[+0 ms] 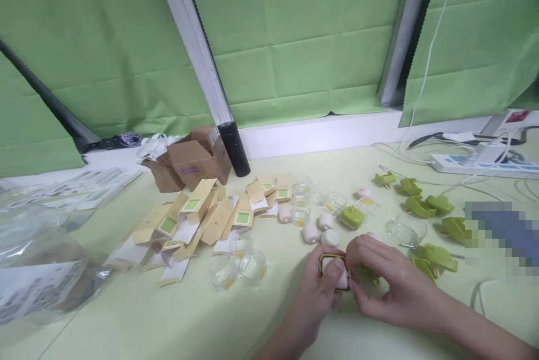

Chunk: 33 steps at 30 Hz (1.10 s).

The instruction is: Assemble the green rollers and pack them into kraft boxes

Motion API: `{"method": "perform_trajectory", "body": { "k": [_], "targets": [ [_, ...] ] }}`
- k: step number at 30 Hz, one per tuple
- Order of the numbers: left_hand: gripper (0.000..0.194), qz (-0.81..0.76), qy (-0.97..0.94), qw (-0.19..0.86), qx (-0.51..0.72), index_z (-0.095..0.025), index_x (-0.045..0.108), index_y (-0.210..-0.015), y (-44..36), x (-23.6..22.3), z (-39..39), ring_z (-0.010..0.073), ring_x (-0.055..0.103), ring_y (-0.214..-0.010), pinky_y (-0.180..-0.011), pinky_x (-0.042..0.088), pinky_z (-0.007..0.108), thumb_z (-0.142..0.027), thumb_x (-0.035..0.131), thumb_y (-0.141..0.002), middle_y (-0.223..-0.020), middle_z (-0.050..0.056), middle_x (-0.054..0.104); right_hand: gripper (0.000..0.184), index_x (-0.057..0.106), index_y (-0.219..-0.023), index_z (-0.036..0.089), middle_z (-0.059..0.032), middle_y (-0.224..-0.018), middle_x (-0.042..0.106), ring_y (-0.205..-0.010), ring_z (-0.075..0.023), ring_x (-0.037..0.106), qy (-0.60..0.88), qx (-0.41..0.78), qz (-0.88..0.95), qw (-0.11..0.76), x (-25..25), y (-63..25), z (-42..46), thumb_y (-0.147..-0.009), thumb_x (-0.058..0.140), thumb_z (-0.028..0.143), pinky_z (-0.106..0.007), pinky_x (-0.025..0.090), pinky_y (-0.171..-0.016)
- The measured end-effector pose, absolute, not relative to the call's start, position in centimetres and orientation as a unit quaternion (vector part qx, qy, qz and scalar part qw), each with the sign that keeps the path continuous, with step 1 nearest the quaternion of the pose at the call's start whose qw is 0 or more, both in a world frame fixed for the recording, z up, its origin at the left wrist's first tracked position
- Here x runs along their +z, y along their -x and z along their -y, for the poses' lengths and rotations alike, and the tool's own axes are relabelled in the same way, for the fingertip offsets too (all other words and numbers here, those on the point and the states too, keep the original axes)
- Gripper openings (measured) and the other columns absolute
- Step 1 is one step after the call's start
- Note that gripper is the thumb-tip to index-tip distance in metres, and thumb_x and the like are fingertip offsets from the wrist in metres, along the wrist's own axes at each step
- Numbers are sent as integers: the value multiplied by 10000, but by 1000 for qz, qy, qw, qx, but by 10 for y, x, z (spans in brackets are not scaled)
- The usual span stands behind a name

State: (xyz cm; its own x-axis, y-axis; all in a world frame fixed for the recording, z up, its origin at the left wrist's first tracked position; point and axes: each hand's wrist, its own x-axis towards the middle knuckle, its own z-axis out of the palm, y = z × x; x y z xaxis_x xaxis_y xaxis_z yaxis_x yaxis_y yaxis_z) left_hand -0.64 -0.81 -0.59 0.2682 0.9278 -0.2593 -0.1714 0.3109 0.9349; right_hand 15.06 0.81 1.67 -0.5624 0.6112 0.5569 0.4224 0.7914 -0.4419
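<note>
My left hand (315,287) is closed round a small rounded-square case (347,274) with a dark and yellow-green rim. Its thumb presses on a whitish rounded piece (340,280) inside that rim. At the case's right edge, the fingers of my right hand (385,278) are bent in and pinch it. Just beyond my hands are several whitish, marshmallow-like pieces (329,237) and a green lid-like piece (352,217). Right of my right hand are several green pieces (438,256) with small loops and a clear container (406,229). Part of another green piece shows beneath my right fingers.
Several clear cups (252,266) stand left of my hands. Behind them is a heap of small beige cartons (217,219), with a brown cardboard box (196,160) and a black cylinder (234,149). Plastic bags (37,270) lie far left; a power strip (458,164) with cables sits back right.
</note>
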Motion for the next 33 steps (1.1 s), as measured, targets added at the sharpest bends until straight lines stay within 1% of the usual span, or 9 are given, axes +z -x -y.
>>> {"method": "perform_trajectory", "body": {
  "k": [5,11,13,16,18,21,24,28,33],
  "targets": [
    [360,-448,-459,625,444,-175,501,-932,4,-9,7,106,460,-616,-534,320,212,-490,563,-768,-691,-25,514,518,463,-1205,257,-61,-1064,613,-909,-200,601,316,194,875,311,18,-150,-6,-720,597,133,-296,521,-688],
    [634,-410,-542,598,425,-213,317,-1167,11,-14,0,59,439,-461,-457,359,226,-671,455,-751,-1025,74,564,304,533,-1117,248,-63,-1038,653,-928,-218,625,381,190,843,328,25,-172,-29,-827,597,311,-356,528,-765],
    [507,-478,-606,471,428,-221,387,-1147,27,-6,-5,114,525,-624,-611,442,285,-566,490,-790,-1108,98,552,353,523,-1119,223,-87,-1061,646,-930,-242,627,470,154,796,348,27,-194,-49,-831,580,419,-391,525,-766],
    [212,-569,-719,183,354,-235,560,-986,64,10,-9,231,525,-921,-824,419,392,-357,515,-819,-1007,65,616,434,508,-1106,180,-116,-1000,656,-848,-270,634,605,74,732,303,21,-225,-78,-834,523,518,-392,520,-667],
    [161,-587,-753,19,298,-236,613,-915,92,15,-8,272,502,-989,-863,399,437,-309,522,-803,-1008,68,635,442,504,-1090,160,-116,-912,668,-776,-273,637,655,48,709,257,12,-238,-91,-846,482,528,-372,502,-600],
    [182,-627,-742,-106,211,-247,656,-898,122,12,0,301,498,-997,-850,393,472,-313,536,-777,-1056,74,634,396,534,-1040,163,-83,-760,668,-684,-264,635,661,56,714,226,-2,-243,-99,-848,469,503,-347,477,-550],
    [235,-669,-713,-135,157,-258,662,-954,131,3,12,312,475,-1049,-878,362,488,-308,546,-757,-1108,68,622,347,568,-1018,172,-94,-826,669,-721,-266,640,646,62,728,223,-1,-241,-98,-847,473,458,-356,482,-582],
    [306,-684,-706,-139,124,-267,643,-1051,125,-5,22,280,496,-1046,-926,306,489,-238,504,-780,-1126,50,644,248,607,-996,221,-88,-1106,601,-1035,-273,563,566,62,792,220,19,-244,-81,-825,523,380,-401,461,-829],
    [325,-687,-693,-183,119,-298,650,-1070,119,-8,30,283,500,-1065,-931,283,500,-175,512,-802,-1168,41,638,163,658,-923,272,-56,-1039,631,-991,-281,580,442,69,877,174,12,-248,-55,-800,554,299,-442,459,-809]
  ]
}}
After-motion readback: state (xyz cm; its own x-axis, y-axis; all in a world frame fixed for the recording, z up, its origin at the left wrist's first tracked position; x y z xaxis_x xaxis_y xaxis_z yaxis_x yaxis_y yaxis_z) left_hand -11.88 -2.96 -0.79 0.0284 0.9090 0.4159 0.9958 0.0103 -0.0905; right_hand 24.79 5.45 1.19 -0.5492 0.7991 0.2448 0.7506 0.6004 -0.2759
